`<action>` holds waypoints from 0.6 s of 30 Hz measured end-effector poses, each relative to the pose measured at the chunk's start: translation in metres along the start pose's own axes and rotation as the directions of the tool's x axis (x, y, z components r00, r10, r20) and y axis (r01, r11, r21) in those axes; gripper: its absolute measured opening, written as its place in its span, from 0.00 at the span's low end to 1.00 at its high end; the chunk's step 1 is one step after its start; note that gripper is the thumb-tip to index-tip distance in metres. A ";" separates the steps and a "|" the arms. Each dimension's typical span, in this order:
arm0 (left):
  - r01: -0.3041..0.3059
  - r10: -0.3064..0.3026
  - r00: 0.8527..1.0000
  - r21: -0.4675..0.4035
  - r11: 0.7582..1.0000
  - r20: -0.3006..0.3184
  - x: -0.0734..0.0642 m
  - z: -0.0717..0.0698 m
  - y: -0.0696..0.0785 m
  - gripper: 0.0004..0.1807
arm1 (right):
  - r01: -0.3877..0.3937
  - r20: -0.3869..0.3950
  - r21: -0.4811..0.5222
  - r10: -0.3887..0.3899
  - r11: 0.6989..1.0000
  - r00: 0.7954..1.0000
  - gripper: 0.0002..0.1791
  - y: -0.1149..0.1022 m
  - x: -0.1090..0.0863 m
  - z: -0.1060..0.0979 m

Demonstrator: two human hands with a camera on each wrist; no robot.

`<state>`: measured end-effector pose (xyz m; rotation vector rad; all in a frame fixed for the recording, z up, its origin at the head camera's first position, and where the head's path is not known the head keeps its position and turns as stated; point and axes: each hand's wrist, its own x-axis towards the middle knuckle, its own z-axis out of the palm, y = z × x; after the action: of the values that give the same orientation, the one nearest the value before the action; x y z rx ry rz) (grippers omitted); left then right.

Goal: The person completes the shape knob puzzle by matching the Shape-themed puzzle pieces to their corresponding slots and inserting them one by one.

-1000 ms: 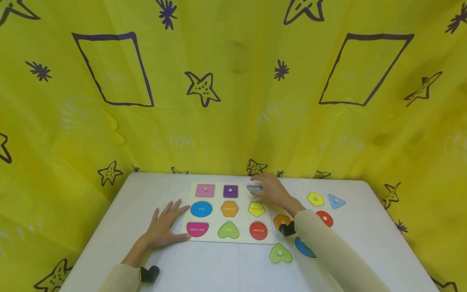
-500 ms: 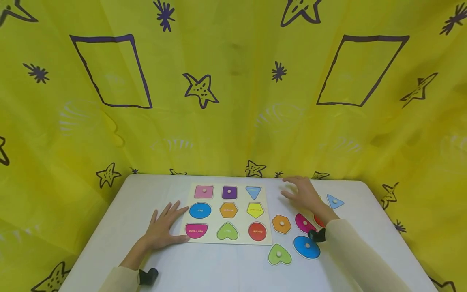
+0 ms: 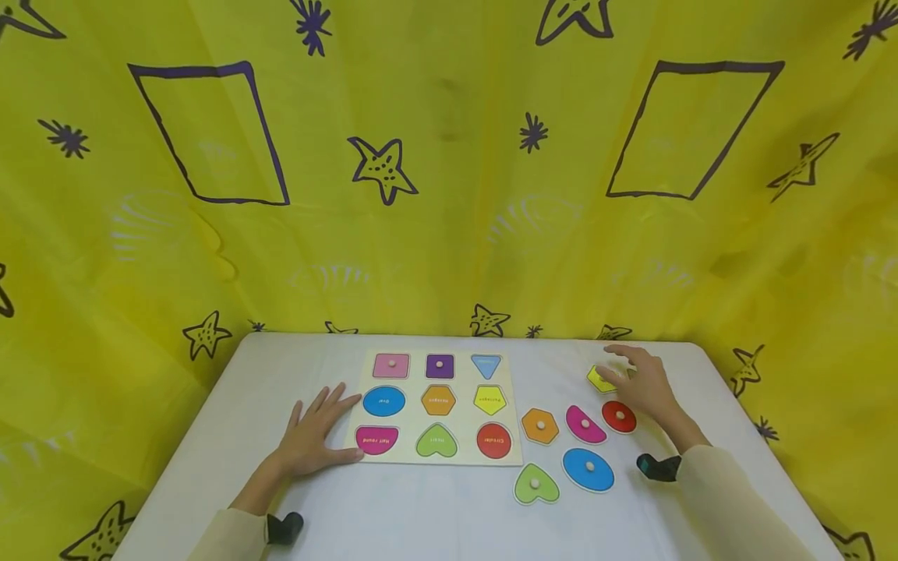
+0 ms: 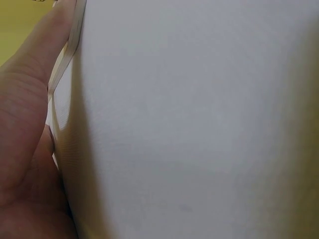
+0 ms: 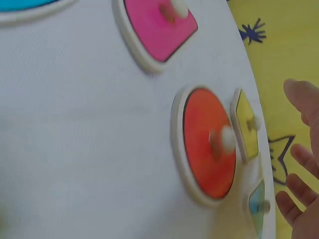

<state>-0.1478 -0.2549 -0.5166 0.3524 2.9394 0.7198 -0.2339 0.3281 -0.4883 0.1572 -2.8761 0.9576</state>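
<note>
A cream shape-puzzle board (image 3: 414, 380) lies on the table. My left hand (image 3: 316, 438) is spread flat at its left side, fingertips and thumb right at the edge; the left wrist view shows the thumb (image 4: 30, 84) against the board's edge. Knobbed pink rectangle (image 3: 384, 372) and purple square (image 3: 432, 373) pieces sit in the board's far row. My right hand (image 3: 645, 393) hovers, fingers parted and holding nothing, by the yellow pentagon piece (image 3: 596, 382). It mostly hides the light-blue triangle piece (image 5: 256, 211) in the head view. Just nearer lies the red circle piece (image 3: 613, 427).
Right of the board lie knobbed pieces: an orange hexagon (image 3: 535, 435), a magenta half round (image 3: 581, 434), a blue oval (image 3: 582, 479) and a green heart (image 3: 529, 492). A yellow patterned curtain (image 3: 449, 234) hangs behind the white table (image 3: 393, 514).
My right hand has moved right, from over the board's triangle slot to the yellow pentagon and light-blue triangle pieces. The magenta half round is uncovered. My left hand stays put.
</note>
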 end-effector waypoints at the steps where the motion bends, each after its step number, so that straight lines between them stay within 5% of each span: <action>1: -0.003 0.003 1.000 -0.005 1.000 -0.001 0.000 0.001 -0.001 0.54 | -0.012 -0.009 0.003 0.012 1.000 1.000 0.31 0.003 -0.003 -0.002; 11: -0.047 0.047 0.997 0.004 0.999 -0.068 0.004 0.014 -0.015 0.54 | -0.156 -0.041 -0.004 0.156 0.988 0.987 0.33 0.040 -0.022 -0.010; 18: -0.056 0.054 0.997 -0.024 0.998 -0.063 0.000 0.006 -0.005 0.54 | -0.237 -0.012 0.012 0.237 0.971 0.971 0.37 0.049 -0.031 -0.012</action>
<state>-0.1484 -0.2566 -0.5248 0.4173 2.9860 0.7894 -0.2090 0.3764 -0.5124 -0.1967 -2.9250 1.0058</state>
